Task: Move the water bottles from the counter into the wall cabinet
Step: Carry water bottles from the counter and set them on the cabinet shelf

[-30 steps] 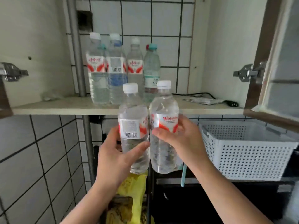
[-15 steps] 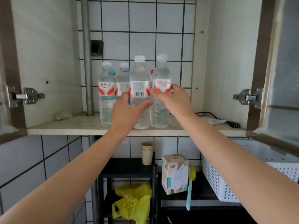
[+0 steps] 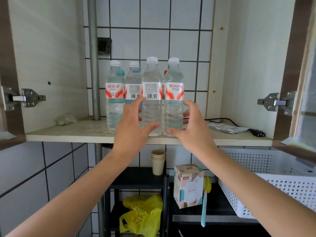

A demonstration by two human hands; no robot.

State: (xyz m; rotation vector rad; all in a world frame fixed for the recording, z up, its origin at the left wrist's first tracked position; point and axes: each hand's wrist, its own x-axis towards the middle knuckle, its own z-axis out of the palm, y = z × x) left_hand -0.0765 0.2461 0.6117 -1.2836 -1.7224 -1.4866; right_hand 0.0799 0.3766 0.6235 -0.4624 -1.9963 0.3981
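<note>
Several clear water bottles with white caps and red-and-white labels stand upright on the wall cabinet shelf (image 3: pixel 71 134). The two front ones, a barcode-label bottle (image 3: pixel 152 93) and a Wahaha-label bottle (image 3: pixel 173 93), stand side by side near the shelf's front edge. Two more bottles (image 3: pixel 114 93) (image 3: pixel 133 86) stand to their left, with others hidden behind. My left hand (image 3: pixel 131 124) is spread around the lower part of the barcode-label bottle, fingers loose and straightened. My right hand (image 3: pixel 191 125) is spread around the Wahaha bottle the same way. Neither hand grips anything.
A grey pipe (image 3: pixel 93 65) runs up the cabinet's back left. Papers (image 3: pixel 227 128) and a black plug (image 3: pixel 258 133) lie at the shelf's right. Open cabinet doors flank both sides. Below stand paper cups (image 3: pixel 158 161), a carton (image 3: pixel 189 185), a white basket (image 3: pixel 277 182) and a yellow bag (image 3: pixel 142 214).
Both hands lifted the two bottles from below the shelf, set them on it in front of the others, slid down to their lower parts and opened off them.
</note>
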